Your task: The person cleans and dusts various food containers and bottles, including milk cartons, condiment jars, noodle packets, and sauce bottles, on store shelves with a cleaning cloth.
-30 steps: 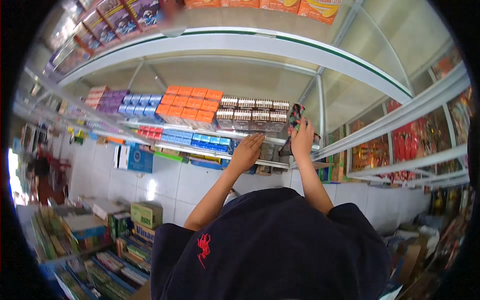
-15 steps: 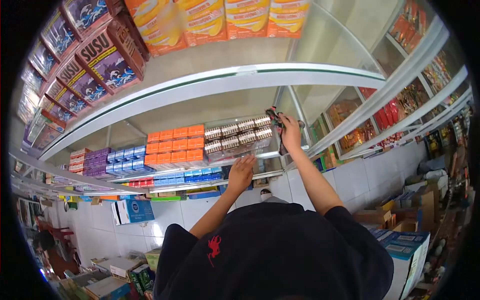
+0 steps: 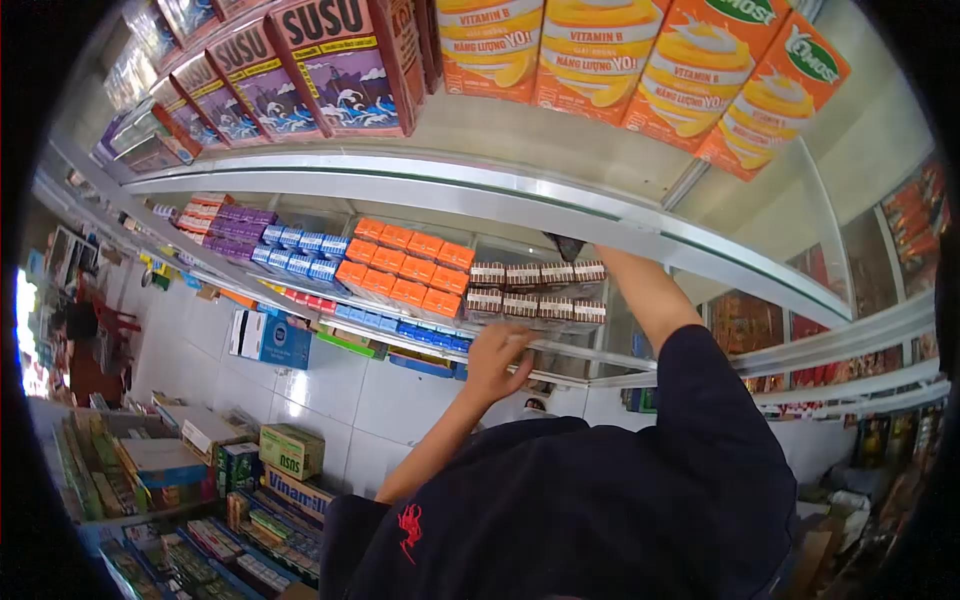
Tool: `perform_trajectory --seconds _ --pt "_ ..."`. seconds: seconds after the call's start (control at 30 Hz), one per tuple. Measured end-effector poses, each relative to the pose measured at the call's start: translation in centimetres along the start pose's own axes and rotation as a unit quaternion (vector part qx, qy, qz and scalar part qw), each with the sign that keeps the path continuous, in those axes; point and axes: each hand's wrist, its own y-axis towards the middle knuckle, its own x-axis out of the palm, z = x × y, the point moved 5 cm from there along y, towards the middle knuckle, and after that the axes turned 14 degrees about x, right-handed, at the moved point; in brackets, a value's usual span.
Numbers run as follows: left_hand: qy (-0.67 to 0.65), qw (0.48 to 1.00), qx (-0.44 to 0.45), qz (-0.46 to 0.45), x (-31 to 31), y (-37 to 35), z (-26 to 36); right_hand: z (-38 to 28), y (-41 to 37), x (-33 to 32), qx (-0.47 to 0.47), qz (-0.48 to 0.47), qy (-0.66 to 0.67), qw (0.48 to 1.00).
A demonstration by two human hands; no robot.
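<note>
My left hand [image 3: 497, 352] lies open with its fingers on the front rail of a glass shelf [image 3: 560, 372], just below rows of small brown cartons [image 3: 535, 290]. My right arm reaches up past those cartons. My right hand [image 3: 600, 256] is mostly hidden behind the white rail of the shelf above [image 3: 450, 195]. A dark packet [image 3: 567, 245] shows at its tip, under that rail. Orange cartons [image 3: 405, 278] stand left of the brown ones.
Purple SUSU cartons [image 3: 340, 60] and orange drink cartons [image 3: 640, 60] fill the top shelf. Blue cartons [image 3: 300, 255] sit further left. Cardboard boxes [image 3: 292, 450] and stacked goods cover the tiled floor at lower left. A person [image 3: 75, 330] stands at the far left.
My right hand has risen with the packet from beside the brown cartons to the shelf above, slipping behind its rail. My left hand stays on the lower shelf rail. My view tilted upward.
</note>
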Motion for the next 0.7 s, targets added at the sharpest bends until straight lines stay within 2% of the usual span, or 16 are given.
perform_trajectory --seconds 0.03,0.1,0.13,0.2,0.33,0.4,0.47,0.53,0.67,0.7 --pt "0.100 0.992 0.035 0.067 -2.1 1.5 1.5 0.4 -0.8 0.0 -0.009 -0.016 -0.012 1.000" --pt "0.236 0.971 0.005 0.038 -3.3 6.4 2.7 0.8 -2.6 0.4 -0.025 -0.042 -0.031 0.998" --pt "0.236 0.971 0.004 0.040 -2.8 7.5 1.8 0.5 -3.2 0.5 -0.034 -0.052 -0.043 0.997" --pt "0.305 0.950 0.037 -0.063 -0.7 8.4 0.1 0.0 -4.4 1.0 -0.051 -0.073 -0.069 0.994" --pt "0.266 0.958 0.031 -0.101 -0.9 7.7 -0.6 -1.1 -4.9 0.2 -0.090 -0.119 -0.119 0.982" --pt "0.227 0.964 0.074 -0.114 -1.0 7.3 -0.2 -1.5 -5.3 -0.7 -0.115 -0.142 -0.145 0.972" --pt "0.223 0.966 0.071 -0.113 -1.2 7.4 -0.2 -2.0 -6.2 -0.9 -0.143 -0.164 -0.171 0.961" --pt "0.215 0.968 0.061 -0.114 -1.4 7.6 -0.1 -4.7 -5.6 1.0 -0.167 -0.189 -0.192 0.948" --pt "0.188 0.976 0.043 -0.105 -1.6 8.0 -0.1 -11.8 -6.3 10.9 -0.207 -0.240 -0.231 0.920" --pt "0.190 0.975 0.039 -0.104 -1.5 7.9 -0.3 -12.2 -6.6 11.3 -0.218 -0.251 -0.241 0.912"
